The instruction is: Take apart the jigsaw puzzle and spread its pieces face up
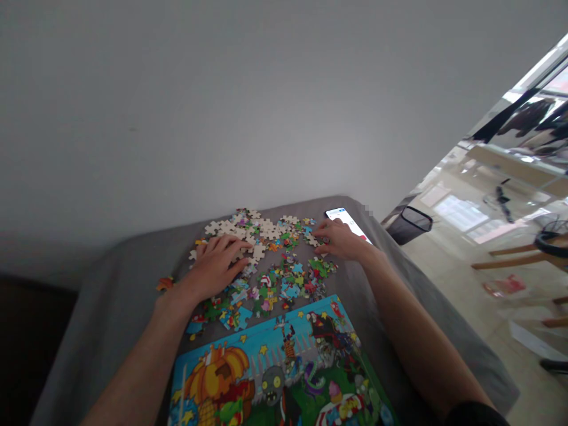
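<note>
A heap of loose jigsaw pieces [270, 260] lies on a grey cloth-covered table [110, 296], some face down and pale, others colourful. My left hand [217, 263] rests flat on the left part of the heap, fingers spread over pale pieces. My right hand [339, 238] is at the heap's right edge, fingers curled down on a few pieces; what it pinches is too small to name. Near me lies a colourful picture board [275, 373] showing a pumpkin and cartoon figures.
A phone [348, 222] with a lit screen lies just beyond my right hand near the table's far right corner. One stray orange piece [165, 284] sits to the left. A grey wall stands behind. A dark bin [410, 223] and wooden furniture are on the floor to the right.
</note>
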The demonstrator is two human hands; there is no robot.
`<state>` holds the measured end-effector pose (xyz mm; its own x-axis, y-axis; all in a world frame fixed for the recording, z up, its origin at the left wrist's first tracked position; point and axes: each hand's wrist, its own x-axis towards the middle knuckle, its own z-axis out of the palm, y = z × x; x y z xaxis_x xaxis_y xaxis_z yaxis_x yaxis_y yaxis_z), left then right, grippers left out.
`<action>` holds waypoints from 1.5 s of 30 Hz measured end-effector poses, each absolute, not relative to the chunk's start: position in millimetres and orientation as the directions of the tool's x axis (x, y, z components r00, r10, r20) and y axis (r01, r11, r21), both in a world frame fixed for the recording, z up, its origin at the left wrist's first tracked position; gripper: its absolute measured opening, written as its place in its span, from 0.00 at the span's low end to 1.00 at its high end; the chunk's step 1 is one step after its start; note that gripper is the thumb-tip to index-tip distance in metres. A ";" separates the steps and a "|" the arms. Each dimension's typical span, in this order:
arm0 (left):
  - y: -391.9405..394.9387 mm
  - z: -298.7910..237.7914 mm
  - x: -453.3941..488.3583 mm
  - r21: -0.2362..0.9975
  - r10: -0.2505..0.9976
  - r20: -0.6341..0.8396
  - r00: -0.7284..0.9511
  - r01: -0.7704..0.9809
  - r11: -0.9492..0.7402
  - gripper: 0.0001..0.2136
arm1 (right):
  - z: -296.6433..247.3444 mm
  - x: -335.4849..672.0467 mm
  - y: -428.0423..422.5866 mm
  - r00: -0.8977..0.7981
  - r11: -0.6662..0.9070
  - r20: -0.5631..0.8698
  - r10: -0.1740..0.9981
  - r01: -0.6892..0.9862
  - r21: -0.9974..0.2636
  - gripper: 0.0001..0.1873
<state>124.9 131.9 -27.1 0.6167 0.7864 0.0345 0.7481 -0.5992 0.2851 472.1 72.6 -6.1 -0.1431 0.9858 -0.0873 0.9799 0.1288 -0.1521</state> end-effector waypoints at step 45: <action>134.1 -35.5 127.4 0.251 0.786 0.050 0.616 0.754 -0.607 0.18 | -23.3 481.0 64.6 -0.248 0.023 -0.189 0.950 0.661 -0.750 0.12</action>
<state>127.4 134.1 -35.5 0.6162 0.7860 0.0496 0.7541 -0.6070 0.2506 481.0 64.6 -23.3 -0.2481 0.9500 -0.1893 0.6607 0.0230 -0.7503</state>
